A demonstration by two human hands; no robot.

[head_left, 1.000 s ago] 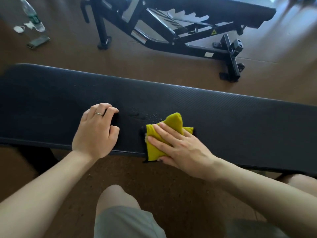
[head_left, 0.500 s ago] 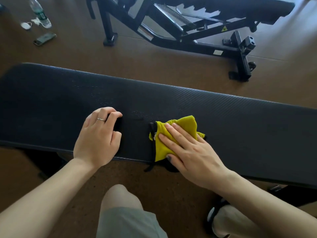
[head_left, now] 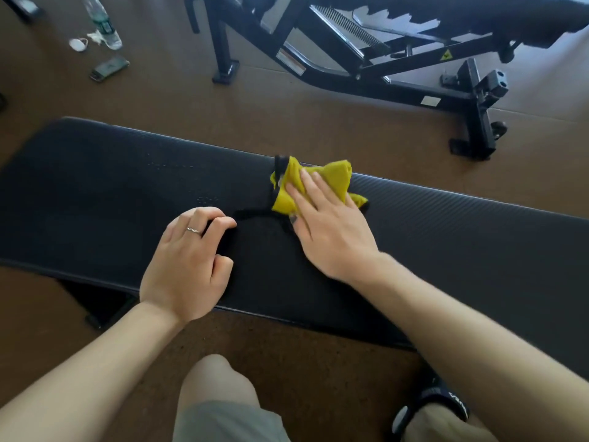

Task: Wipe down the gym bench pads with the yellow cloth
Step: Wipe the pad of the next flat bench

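A long black bench pad (head_left: 446,237) runs across the view in front of me. The crumpled yellow cloth (head_left: 331,177) lies near the pad's far edge. My right hand (head_left: 331,231) presses flat on it with straight fingers. My left hand (head_left: 188,266) rests on the pad near its front edge, a ring on one finger. Its fingers are curled, and something dark sits under the fingertips; I cannot tell whether it holds anything.
A black adjustable bench frame (head_left: 382,59) stands on the brown floor behind the pad. At the far left of the floor lie a plastic bottle (head_left: 102,22), a phone (head_left: 108,68) and a small white object (head_left: 78,44). My knee (head_left: 220,387) and a sandalled foot (head_left: 430,406) are below.
My right hand has slid the yellow cloth from the pad's front edge across to its far edge. My left hand has stayed in place on the pad.
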